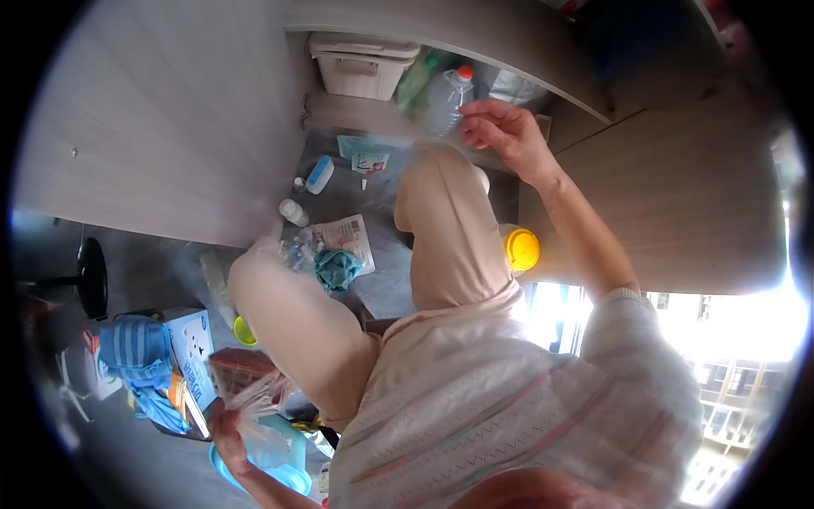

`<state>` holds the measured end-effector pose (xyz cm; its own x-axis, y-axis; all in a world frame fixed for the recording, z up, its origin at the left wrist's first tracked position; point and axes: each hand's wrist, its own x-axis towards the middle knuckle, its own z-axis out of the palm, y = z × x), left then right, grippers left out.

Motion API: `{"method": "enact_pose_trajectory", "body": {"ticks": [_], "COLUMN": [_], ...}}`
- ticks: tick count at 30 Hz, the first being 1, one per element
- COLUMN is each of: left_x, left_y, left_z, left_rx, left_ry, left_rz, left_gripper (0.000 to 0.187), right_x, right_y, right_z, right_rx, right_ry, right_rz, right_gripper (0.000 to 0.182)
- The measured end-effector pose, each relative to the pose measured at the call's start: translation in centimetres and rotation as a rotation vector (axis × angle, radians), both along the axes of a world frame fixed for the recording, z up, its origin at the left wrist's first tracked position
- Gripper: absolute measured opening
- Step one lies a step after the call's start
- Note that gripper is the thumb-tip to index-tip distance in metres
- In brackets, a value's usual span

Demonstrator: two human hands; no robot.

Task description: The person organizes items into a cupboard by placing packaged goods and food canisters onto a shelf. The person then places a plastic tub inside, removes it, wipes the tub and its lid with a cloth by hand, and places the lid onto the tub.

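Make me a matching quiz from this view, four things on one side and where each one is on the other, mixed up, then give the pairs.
Things:
1. clear bottle
2. teal cloth
3. yellow lid
4. white bin

Places:
A. on the floor between the knees
B. beside the right hand, in the open cabinet
C. right of the right knee
D. far end of the cabinet shelf, left of the bottle

Pairs: 1-B, 2-A, 3-C, 4-D

Home room, cluttered floor (381, 212), storage bin (363, 66), bottles (447, 100)
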<state>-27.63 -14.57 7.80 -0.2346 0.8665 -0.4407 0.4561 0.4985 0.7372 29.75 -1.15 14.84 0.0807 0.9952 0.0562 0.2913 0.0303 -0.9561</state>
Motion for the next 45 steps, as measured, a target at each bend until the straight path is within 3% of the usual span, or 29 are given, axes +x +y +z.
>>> {"method": "enact_pose_trajectory", "body": {"ticks": [1,2,3,5,6,8,10,12,17,20,25,28,31,34,37,40,43,45], "left_x": [3.0,5.3,6.3,8.9,8.6,14.0,17.2,20.7,25.8,27.2,28.5,29.7,29.7,28.7,28.6,28.7,31.8,33.2], "left_y": [1.5,2.4,3.1,5.2,5.7,9.1,12.1,13.2,14.7,15.7,17.3,17.4,18.2,18.7,17.1,14.5,11.9,12.5], "left_z": [4.7,8.5,10.2,13.2,11.9,13.8,13.4,13.0,11.6,11.6,11.2,12.6,14.8,15.5,15.1,10.8,8.4,9.0], "left_rx": [0.099,0.187,0.215,0.299,0.395,0.466,0.466,0.448,0.365,0.316,0.141,0.015,-0.135,-0.273,-0.332,-0.398,-0.111,-0.005], "left_ry": [-0.194,-0.092,-0.189,-0.130,-0.207,-0.243,-0.266,-0.465,-0.708,-0.702,-0.777,-0.587,-0.204,-0.320,-0.589,-1.348,-1.832,-1.733], "left_rz": [-0.113,-0.203,-0.206,-0.309,-0.215,-0.365,-0.599,-0.633,-0.719,-0.754,-0.783,-0.734,-0.864,-0.908,-0.685,-0.464,-0.348,-0.244], "left_gripper": [0.034,0.037,0.038,0.034,0.029,0.026,0.023,0.019,0.013,0.012,0.020,0.018,0.023,0.024,0.024,0.024,0.028,0.034], "right_x": [-1.9,-4.0,-6.2,-10.1,-11.8,-14.3,-14.4,-12.5,-7.4,-6.2,-4.0,-3.3,-3.1,-2.8,-2.7,-2.6,-2.6,-2.8], "right_y": [0.2,0.3,0.4,0.7,0.9,1.0,1.4,2.2,2.0,1.4,1.6,1.5,1.4,1.1,0.8,0.8,0.7,0.7], "right_z": [1.3,2.0,2.1,0.5,-1.5,-4.2,-5.1,-6.9,-8.6,-8.0,-8.5,-7.6,-7.0,-7.0,-6.9,-6.5,-6.5,-6.2], "right_rx": [-0.024,-0.050,-0.123,-0.276,-0.316,-0.283,-0.410,-0.511,-0.566,-0.427,-0.424,-0.376,-0.325,-0.380,-0.376,-0.347,-0.307,-0.316], "right_ry": [0.104,0.218,0.311,0.475,0.525,0.609,0.869,1.157,1.461,1.496,1.437,1.327,1.196,1.169,1.184,1.188,1.171,1.161], "right_rz": [0.079,0.173,0.278,0.546,0.667,0.804,0.836,0.851,0.870,0.625,0.558,0.506,0.428,0.490,0.517,0.530,0.490,0.465], "right_gripper": [0.031,0.038,0.046,0.069,0.071,0.070,0.066,0.056,0.045,0.043,0.049,0.050,0.053,0.057,0.059,0.057,0.057,0.056]}}
